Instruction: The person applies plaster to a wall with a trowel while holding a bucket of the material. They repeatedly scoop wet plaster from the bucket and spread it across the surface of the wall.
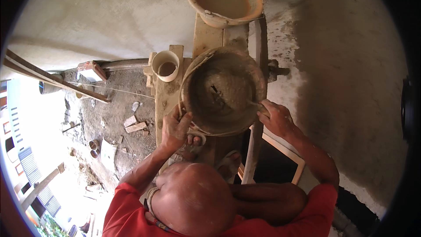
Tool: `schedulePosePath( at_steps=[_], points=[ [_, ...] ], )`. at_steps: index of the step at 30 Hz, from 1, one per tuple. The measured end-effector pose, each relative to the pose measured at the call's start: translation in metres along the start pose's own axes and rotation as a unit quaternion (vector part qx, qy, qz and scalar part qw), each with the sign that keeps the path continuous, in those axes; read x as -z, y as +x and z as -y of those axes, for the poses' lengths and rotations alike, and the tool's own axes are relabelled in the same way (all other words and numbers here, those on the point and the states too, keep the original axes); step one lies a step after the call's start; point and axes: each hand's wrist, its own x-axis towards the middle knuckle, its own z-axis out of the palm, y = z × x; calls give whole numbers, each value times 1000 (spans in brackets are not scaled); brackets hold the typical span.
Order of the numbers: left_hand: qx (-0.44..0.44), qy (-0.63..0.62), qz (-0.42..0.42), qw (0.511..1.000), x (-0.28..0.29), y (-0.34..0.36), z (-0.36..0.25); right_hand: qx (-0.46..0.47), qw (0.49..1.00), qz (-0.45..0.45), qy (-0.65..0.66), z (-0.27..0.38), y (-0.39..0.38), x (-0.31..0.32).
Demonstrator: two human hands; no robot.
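Observation:
A mud-caked round bucket stands on the wooden planks in front of me, with wet grey mortar in it. My left hand is closed on the bucket's left rim, above a small pale container partly hidden below it. My right hand is closed round the handle of a tool at the bucket's right rim; the tool's head is buried in the mortar. Left of the bucket is a white pail with grey material inside. Beyond it stands a wide plastic basin of murky water. My bent knees are close below.
I am up on plank scaffolding beside grey plastered walls. A dark framed opening is low on the right. Down on the left is rubble-strewn ground with bricks and buckets. Long timbers slant across the upper left.

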Motion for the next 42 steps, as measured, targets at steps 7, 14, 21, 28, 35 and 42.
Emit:
schedulePosePath(
  at_steps=[7, 14, 21, 28, 35, 42],
  points=[
    [8, 0, 18, 1000, 6, 3, -4, -23, 997, -67, 39, 20, 18, 69],
    [4, -9, 6, 1000, 2, 3, -5, -14, 986, -122, 112, 34, 59, 185],
    [14, 53, 0, 999, 12, -1, -8, -100, 909, -18, 405, -53, 129, 221],
    [43, 17, -3, 999, -2, 7, -21, -311, 861, -403, 8, -184, 157, 277],
    [14, -10, -29, 999, 1, -3, -6, -246, 944, -144, 167, -41, 65, 203],
    [-3, 26, -2, 1000, -7, 1, -7, -57, 953, 56, -292, 54, 13, 125]
  ],
)
